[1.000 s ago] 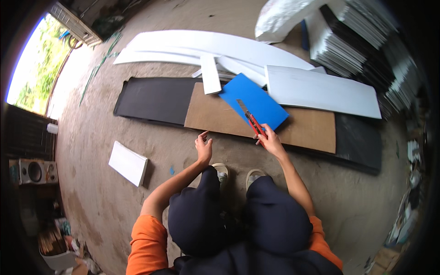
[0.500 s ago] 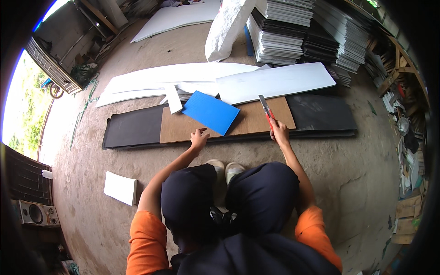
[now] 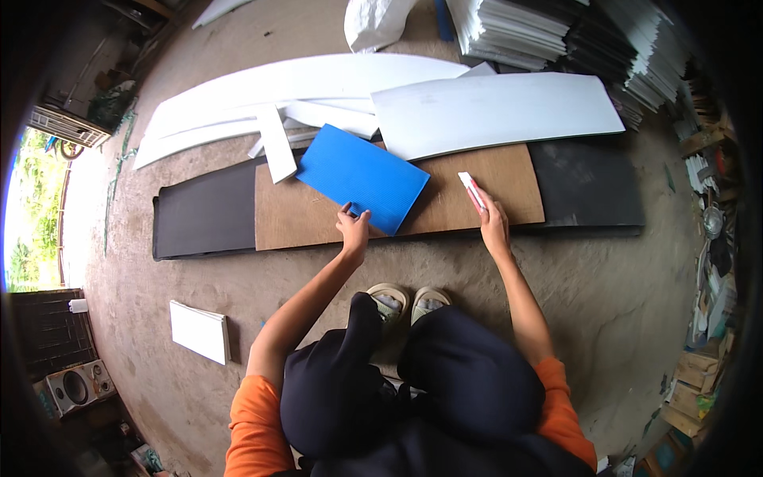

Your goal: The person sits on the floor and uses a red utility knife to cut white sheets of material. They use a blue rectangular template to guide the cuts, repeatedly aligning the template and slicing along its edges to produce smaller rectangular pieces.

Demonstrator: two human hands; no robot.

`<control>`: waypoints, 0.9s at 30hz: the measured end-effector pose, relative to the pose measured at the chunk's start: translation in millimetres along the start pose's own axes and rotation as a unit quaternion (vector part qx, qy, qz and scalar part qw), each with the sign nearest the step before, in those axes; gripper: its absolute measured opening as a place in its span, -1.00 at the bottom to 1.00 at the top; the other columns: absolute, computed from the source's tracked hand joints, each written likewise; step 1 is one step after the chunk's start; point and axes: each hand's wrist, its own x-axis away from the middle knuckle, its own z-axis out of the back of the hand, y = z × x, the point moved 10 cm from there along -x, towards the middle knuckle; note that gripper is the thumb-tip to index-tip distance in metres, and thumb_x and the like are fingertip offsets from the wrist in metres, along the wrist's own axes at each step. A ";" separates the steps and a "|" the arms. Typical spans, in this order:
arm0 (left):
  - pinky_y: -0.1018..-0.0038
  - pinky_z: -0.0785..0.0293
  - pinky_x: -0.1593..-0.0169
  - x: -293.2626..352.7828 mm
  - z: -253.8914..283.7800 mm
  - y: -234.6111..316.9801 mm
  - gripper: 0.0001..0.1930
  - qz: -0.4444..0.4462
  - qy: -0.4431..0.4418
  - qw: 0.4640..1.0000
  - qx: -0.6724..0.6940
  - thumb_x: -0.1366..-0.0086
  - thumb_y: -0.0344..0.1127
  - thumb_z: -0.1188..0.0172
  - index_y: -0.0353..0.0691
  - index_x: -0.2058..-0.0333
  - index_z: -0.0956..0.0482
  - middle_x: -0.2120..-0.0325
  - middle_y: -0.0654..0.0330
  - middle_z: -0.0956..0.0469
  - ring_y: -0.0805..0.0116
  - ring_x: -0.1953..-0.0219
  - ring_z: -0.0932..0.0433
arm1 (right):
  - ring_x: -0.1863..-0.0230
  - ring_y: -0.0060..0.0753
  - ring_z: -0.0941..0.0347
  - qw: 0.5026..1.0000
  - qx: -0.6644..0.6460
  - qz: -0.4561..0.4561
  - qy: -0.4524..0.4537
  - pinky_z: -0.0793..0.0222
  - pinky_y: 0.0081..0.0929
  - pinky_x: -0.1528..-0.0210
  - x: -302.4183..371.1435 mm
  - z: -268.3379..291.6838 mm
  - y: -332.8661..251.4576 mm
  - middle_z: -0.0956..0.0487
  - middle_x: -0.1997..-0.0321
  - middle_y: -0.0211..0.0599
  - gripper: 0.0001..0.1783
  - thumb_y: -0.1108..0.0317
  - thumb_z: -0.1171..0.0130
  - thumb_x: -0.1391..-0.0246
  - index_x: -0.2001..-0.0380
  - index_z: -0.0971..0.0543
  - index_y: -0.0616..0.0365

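A blue ribbed plastic sheet [image 3: 366, 175] lies aslant on a brown wooden board [image 3: 497, 171]. At the sheet's near edge is my left hand [image 3: 354, 234], its thumb and index finger apart and their tips at the edge; its other fingers are partly hidden. My right hand [image 3: 494, 224] is closed around a red utility knife [image 3: 474, 193], held over the board to the right of the sheet. The knife's front part looks pale, and its blade is hard to make out.
Under the board lie long black sheets [image 3: 203, 207]. Behind are large white foam sheets [image 3: 493, 111] and a narrow white strip [image 3: 276, 147]. A small white stack [image 3: 199, 332] rests on the concrete floor at left. Tall sheet piles [image 3: 509, 32] stand at the back right.
My left hand has moved to the blue sheet's near edge. The knife has turned in my right hand and stays over the board. The view has shifted, with my body lower in it.
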 end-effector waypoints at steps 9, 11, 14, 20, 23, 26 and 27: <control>0.37 -0.20 -0.12 -28.8 39.1 40.7 -0.31 -0.053 0.128 0.986 0.093 -0.09 -0.53 -0.08 -0.26 -0.12 0.15 -0.06 -0.07 0.08 0.12 -0.08 -0.19 | 0.23 -0.23 -0.32 0.994 -0.082 -0.065 -0.024 -0.31 -0.30 0.11 -33.9 -33.4 -46.6 -0.30 0.09 -0.08 -0.41 0.36 -0.06 -0.04 -0.13 -0.11 0.17; 0.37 -0.20 -0.13 -41.2 43.3 44.3 -0.31 -0.062 0.108 0.983 0.134 -0.09 -0.52 -0.08 -0.28 -0.12 0.15 -0.05 -0.07 0.04 0.15 -0.08 -0.20 | 0.23 -0.36 -0.36 0.961 -0.221 -0.135 -0.096 -0.42 -0.48 0.21 -37.2 -79.3 -50.3 -0.29 0.06 -0.02 -0.34 0.32 -0.02 -0.09 -0.18 0.03 0.16; 0.36 -0.18 -0.14 -45.8 42.7 49.8 -0.30 -0.087 0.100 0.982 0.131 -0.09 -0.53 -0.07 -0.31 -0.12 0.18 -0.04 -0.09 -0.02 0.20 -0.08 -0.19 | 0.09 -0.32 -0.35 0.907 -0.372 -0.178 -0.085 -0.35 -0.49 0.09 -39.9 -108.9 -60.2 -0.24 -0.04 0.05 -0.29 0.33 -0.08 -0.05 -0.18 0.04 0.17; 0.32 -0.19 -0.11 -36.1 21.5 65.9 -0.46 -0.148 0.057 0.985 0.064 -0.23 -0.36 0.06 -0.31 -0.11 0.09 -0.07 -0.09 -0.03 0.19 -0.10 -0.15 | 0.04 -0.34 -0.30 0.831 -0.462 -0.303 -0.068 -0.33 -0.45 0.13 -42.7 -92.6 -45.8 -0.26 -0.03 -0.05 -0.26 0.45 -0.11 0.03 -0.19 -0.01 0.10; 0.33 -0.20 -0.09 -44.9 -7.0 73.5 -0.52 -0.175 0.000 0.976 0.132 -0.28 -0.30 0.13 -0.31 -0.10 0.04 -0.04 -0.05 -0.13 0.18 -0.06 -0.20 | 0.04 -0.39 -0.29 0.864 -0.458 -0.208 0.023 -0.35 -0.38 0.10 -52.0 -5.3 -53.0 -0.29 0.03 -0.18 -0.27 0.48 -0.11 0.05 -0.18 -0.05 0.07; 0.38 -0.22 -0.08 -63.6 -54.0 88.6 -0.50 -0.162 -0.082 0.979 0.095 -0.25 -0.33 0.08 -0.37 -0.09 0.03 0.00 -0.11 -0.22 0.16 -0.03 -0.27 | 0.04 -0.44 -0.28 0.855 -0.452 -0.219 0.131 -0.32 -0.35 0.09 -35.9 64.4 -19.4 -0.28 0.04 -0.30 -0.37 0.53 0.02 -0.07 -0.19 -0.03 0.05; 0.38 -0.22 -0.08 -69.9 -66.9 90.9 -0.47 -0.137 -0.093 0.980 0.114 -0.24 -0.33 0.06 -0.40 -0.10 0.04 0.00 -0.12 -0.23 0.15 -0.03 -0.28 | 0.03 -0.43 -0.27 0.856 -0.440 -0.229 0.146 -0.30 -0.29 0.06 -29.8 78.3 -11.6 -0.27 0.02 -0.29 -0.37 0.54 0.03 -0.07 -0.19 -0.03 0.04</control>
